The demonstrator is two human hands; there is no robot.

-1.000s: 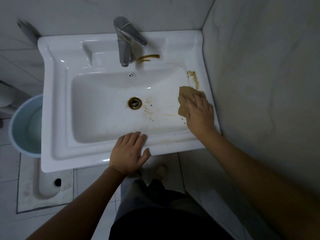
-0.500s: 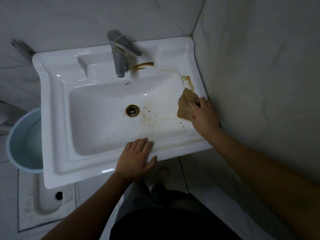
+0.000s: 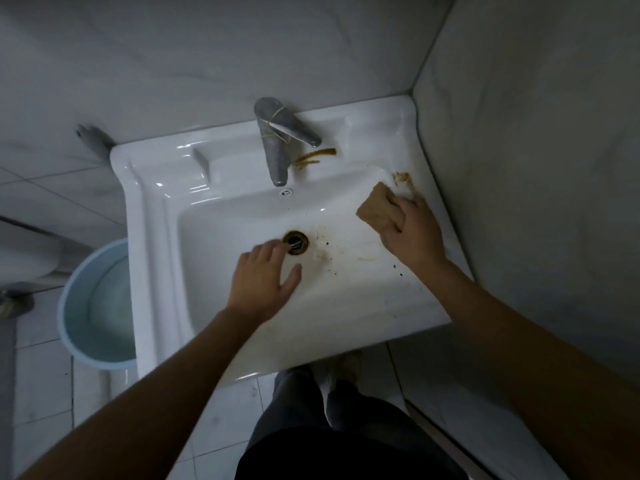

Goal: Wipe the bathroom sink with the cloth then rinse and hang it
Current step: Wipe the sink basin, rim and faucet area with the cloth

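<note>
A white sink (image 3: 156,216) fills the middle of the view, with brown smears on its right rim (image 3: 401,178), behind the tap (image 3: 317,156) and around the drain (image 3: 295,241). My right hand (image 3: 412,233) presses a folded tan cloth (image 3: 375,206) against the basin's right inner wall, fingers spread over it and the thumb tucked under its edge. My left hand (image 3: 265,282) hovers blurred over the basin, fingers straight, tips near the drain, holding nothing.
A grey metal tap (image 3: 277,147) stands at the back of the sink. Tiled walls close in behind and on the right. A pale blue bucket (image 3: 74,306) with water stands on the floor to the left. My legs and shoes (image 3: 346,368) show below the sink.
My left hand left the sink's front rim and moved forward over the basin toward the drain. My right hand slid the cloth up the right wall toward the rim smear.
</note>
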